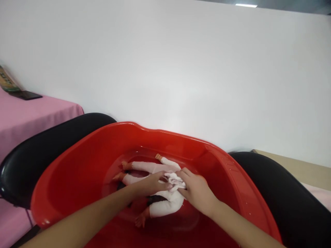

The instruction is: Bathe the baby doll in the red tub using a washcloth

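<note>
A doll (165,206) with a white cloth body and limbs lies in shallow water in a red bathtub (67,172). Its feet point left, and its bare hands and feet show. Over its torso, a bunched white cloth (176,179) is pinched between my hands; whether it is loose or part of the doll's clothing, I cannot tell. My left hand (154,182) closes on the cloth's left side, fingers curled. On the other side, my right hand (195,187) grips it with the thumb below. That hand hides most of the doll's head.
Black chairs stand left (51,141) and right (279,193) of the tub. At far left, a pink-covered table (38,110) bears a dark flat device (27,95) and a printed package (7,81). A white wall (165,69) rises behind the tub.
</note>
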`<act>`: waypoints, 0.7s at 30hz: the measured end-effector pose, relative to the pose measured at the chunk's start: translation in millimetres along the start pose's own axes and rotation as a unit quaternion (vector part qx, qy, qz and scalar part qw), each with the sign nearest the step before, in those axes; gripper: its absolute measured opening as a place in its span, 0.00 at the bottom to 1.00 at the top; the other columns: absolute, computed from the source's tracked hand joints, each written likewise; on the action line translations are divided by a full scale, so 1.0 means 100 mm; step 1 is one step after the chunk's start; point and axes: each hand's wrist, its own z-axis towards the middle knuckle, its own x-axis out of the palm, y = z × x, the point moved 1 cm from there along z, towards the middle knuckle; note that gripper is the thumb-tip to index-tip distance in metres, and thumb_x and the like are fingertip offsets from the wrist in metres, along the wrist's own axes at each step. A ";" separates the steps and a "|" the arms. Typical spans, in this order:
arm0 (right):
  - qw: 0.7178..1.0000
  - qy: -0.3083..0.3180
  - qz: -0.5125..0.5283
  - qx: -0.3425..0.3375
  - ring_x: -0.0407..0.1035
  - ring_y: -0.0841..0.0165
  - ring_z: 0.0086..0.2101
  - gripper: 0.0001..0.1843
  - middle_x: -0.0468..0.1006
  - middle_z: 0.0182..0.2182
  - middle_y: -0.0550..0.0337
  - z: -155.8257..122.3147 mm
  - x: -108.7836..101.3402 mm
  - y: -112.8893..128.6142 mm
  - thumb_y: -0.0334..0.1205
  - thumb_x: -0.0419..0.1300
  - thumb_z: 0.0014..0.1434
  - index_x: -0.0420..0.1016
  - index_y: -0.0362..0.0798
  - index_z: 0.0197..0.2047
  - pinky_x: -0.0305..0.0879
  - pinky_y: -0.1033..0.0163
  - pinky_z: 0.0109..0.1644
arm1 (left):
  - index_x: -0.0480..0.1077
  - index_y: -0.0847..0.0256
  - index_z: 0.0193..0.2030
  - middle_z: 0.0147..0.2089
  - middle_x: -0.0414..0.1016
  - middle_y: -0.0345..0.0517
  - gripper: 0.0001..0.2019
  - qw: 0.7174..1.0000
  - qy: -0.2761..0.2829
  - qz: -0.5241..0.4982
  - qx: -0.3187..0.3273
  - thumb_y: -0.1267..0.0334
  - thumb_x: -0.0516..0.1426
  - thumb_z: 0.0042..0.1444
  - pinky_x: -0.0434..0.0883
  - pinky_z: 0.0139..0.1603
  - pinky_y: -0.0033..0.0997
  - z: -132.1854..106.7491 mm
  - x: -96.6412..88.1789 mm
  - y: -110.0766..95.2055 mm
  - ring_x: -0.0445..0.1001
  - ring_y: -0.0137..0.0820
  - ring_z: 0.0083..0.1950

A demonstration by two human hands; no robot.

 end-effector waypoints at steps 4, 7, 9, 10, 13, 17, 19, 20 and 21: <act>0.994 -0.066 -0.073 0.049 0.77 0.64 0.41 0.33 0.77 0.54 0.54 -0.06 0.00 -0.32 0.24 0.61 0.60 0.73 0.54 0.67 0.67 0.64 0.36 | 0.66 0.57 0.82 0.88 0.55 0.62 0.47 0.993 -0.007 0.120 0.007 0.34 0.66 0.62 0.61 0.84 0.58 0.05 0.25 -0.02 0.55 0.59 0.87; 0.983 -0.086 -0.161 0.024 0.77 0.59 0.44 0.37 0.76 0.52 0.51 -0.10 0.10 -0.47 0.21 0.62 0.56 0.72 0.51 0.68 0.69 0.61 0.36 | 0.55 0.55 0.88 0.91 0.39 0.62 0.54 0.972 0.042 0.224 0.048 0.35 0.67 0.61 0.50 0.84 0.79 0.07 0.56 -0.03 0.39 0.65 0.90; 0.978 -0.082 -0.193 -0.005 0.76 0.57 0.46 0.37 0.76 0.52 0.50 -0.11 0.17 -0.51 0.21 0.63 0.55 0.73 0.51 0.67 0.72 0.60 0.39 | 0.49 0.56 0.89 0.91 0.34 0.63 0.56 0.955 0.044 0.283 0.070 0.39 0.67 0.62 0.47 0.81 0.88 0.11 0.75 0.02 0.35 0.68 0.90; 0.976 -0.076 -0.202 -0.020 0.76 0.57 0.46 0.36 0.76 0.52 0.50 -0.11 0.20 -0.51 0.21 0.63 0.56 0.73 0.50 0.66 0.74 0.59 0.41 | 0.49 0.56 0.89 0.91 0.32 0.63 0.56 0.945 0.043 0.317 0.072 0.42 0.68 0.61 0.47 0.81 0.90 0.15 0.84 0.06 0.34 0.69 0.90; 0.973 -0.047 -0.221 -0.047 0.76 0.57 0.47 0.36 0.77 0.54 0.48 -0.06 0.25 -0.48 0.22 0.63 0.57 0.72 0.49 0.68 0.77 0.56 0.44 | 0.46 0.49 0.90 0.91 0.31 0.60 0.63 0.908 0.053 0.412 0.057 0.53 0.75 0.53 0.47 0.79 0.93 0.28 1.06 0.23 0.33 0.70 0.90; 0.973 0.002 -0.229 -0.039 0.76 0.55 0.48 0.34 0.77 0.57 0.45 0.04 0.29 -0.46 0.24 0.65 0.59 0.73 0.45 0.68 0.77 0.56 0.44 | 0.49 0.43 0.89 0.90 0.41 0.57 0.64 0.894 0.042 0.441 0.072 0.60 0.75 0.49 0.49 0.78 0.95 0.39 1.19 0.43 0.38 0.73 0.89; 0.971 0.023 -0.234 -0.035 0.76 0.55 0.49 0.31 0.77 0.59 0.44 0.07 0.31 -0.47 0.25 0.65 0.61 0.75 0.44 0.67 0.78 0.55 0.46 | 0.52 0.43 0.88 0.90 0.46 0.55 0.55 0.897 0.021 0.430 0.097 0.60 0.70 0.56 0.52 0.80 0.90 0.39 1.16 0.48 0.42 0.70 0.89; 0.971 0.028 -0.236 -0.034 0.76 0.54 0.50 0.30 0.77 0.59 0.44 0.07 0.32 -0.48 0.26 0.65 0.62 0.75 0.44 0.67 0.79 0.53 0.48 | 0.54 0.43 0.88 0.90 0.47 0.53 0.50 0.901 0.011 0.420 0.106 0.61 0.67 0.60 0.54 0.81 0.87 0.38 1.12 0.49 0.44 0.68 0.89; 0.970 0.029 -0.237 -0.034 0.75 0.53 0.52 0.30 0.77 0.60 0.43 0.07 0.33 -0.49 0.26 0.65 0.63 0.75 0.44 0.68 0.79 0.52 0.51 | 0.57 0.41 0.87 0.90 0.49 0.51 0.45 0.906 -0.001 0.407 0.112 0.61 0.64 0.64 0.56 0.82 0.84 0.37 1.08 0.50 0.46 0.66 0.89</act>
